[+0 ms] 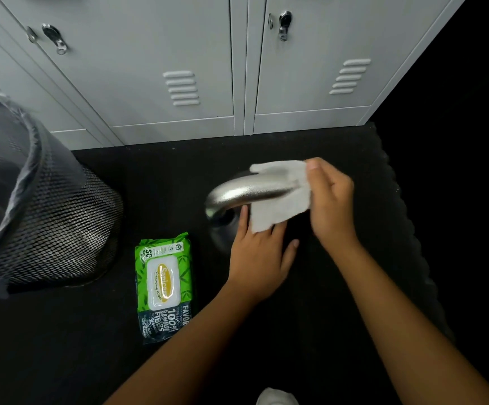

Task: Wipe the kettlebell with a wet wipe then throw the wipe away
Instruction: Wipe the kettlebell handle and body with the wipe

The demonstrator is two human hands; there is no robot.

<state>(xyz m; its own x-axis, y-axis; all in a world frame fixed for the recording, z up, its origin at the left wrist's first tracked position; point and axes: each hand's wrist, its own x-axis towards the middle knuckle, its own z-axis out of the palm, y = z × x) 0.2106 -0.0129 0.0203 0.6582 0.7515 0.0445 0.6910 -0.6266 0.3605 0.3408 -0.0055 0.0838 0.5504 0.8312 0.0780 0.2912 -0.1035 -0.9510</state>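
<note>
At the right end of the kettlebell's handle, the right hand [329, 200] pinches the wet wipe [281, 197] between thumb and fingers, draping it over the bar so the cloth wraps the metal where it rubs. The left hand [259, 255] lies flatter, its fingers spread under the wipe's lower edge and against the kettlebell [246, 190]; I judge it is steadying the weight so it does not rock, though whether it grips anything I cannot tell. The handle is smooth, silvery and glossy, curving down at its left end; the body below is dark and hard to make out against the black floor mat [354, 287]. Just left lies the green pack of wipes [164, 283], lid closed, and farther left the lined mesh bin [47, 217] waits within reach for the used wipe.
</note>
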